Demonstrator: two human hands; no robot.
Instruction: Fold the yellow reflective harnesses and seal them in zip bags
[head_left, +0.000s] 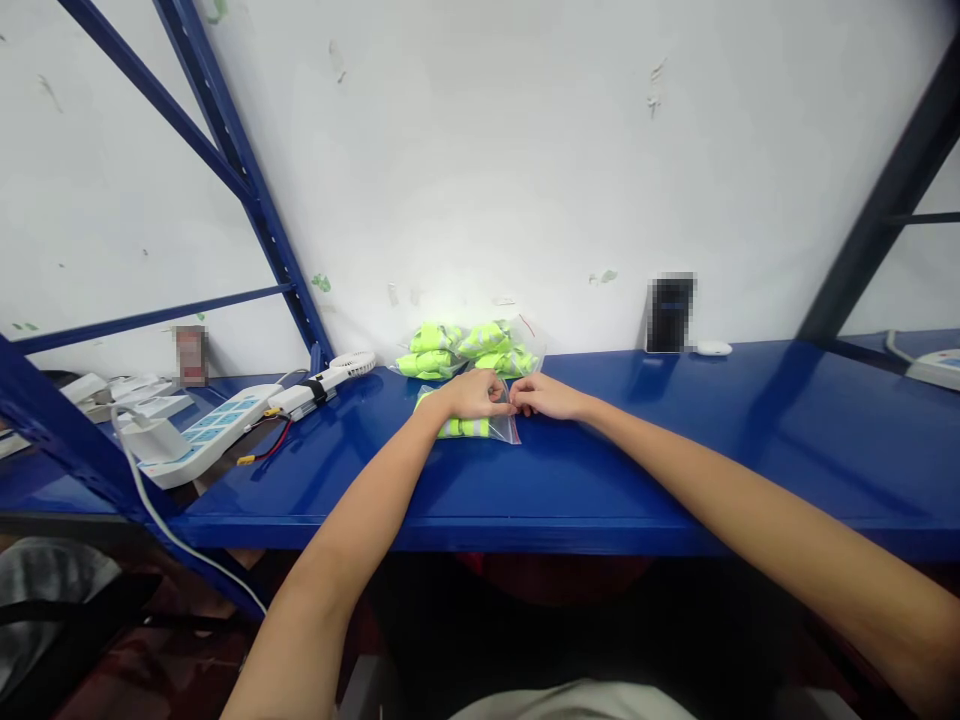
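Observation:
A clear zip bag (504,428) lies flat on the blue shelf, with folded neon-yellow fabric with pale grey bands (463,428) inside it. Over the bag reaches my left hand (478,393), its thumb and fingers closed at the bag's right edge. My right hand (541,396) meets it from the other side, fingers pinched on the same zip edge. Both sets of fingertips nearly touch. Just behind my hands sit more clear bags of neon-yellow fabric (487,345), stacked against the wall.
On the left are a power strip (217,430) with a plugged-in white adapter (154,440), a small white fan (351,362) and a red-black cable (277,440). A dark phone-like device (670,312) leans on the wall beside a white oval case (712,348). Blue posts (247,190) frame the shelf (600,490).

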